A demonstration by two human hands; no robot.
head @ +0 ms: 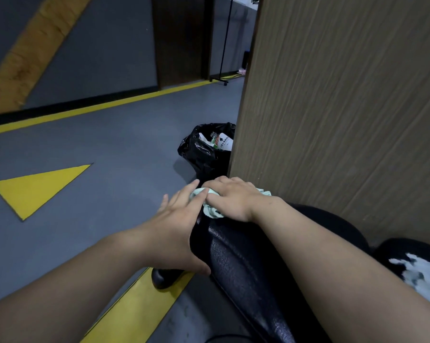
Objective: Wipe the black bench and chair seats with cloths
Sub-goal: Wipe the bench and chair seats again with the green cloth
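The left hand lies along the bench edge with its fingers straight, probably to steady it. Just right of those fingers, the pale green cloth sits bunched at the bench's far end. The right hand curls its fingers over it, pressing down to wipe.

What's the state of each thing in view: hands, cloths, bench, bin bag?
right hand: curled over the green cloth, pressing it onto the black bench
left hand: fingers straight, resting on the bench's side edge
green cloth: bunched under the right hand
black bench: glossy, cloth at its far end
patterned cloth: lying loose on the next seat, unheld
bin bag: open, rubbish inside
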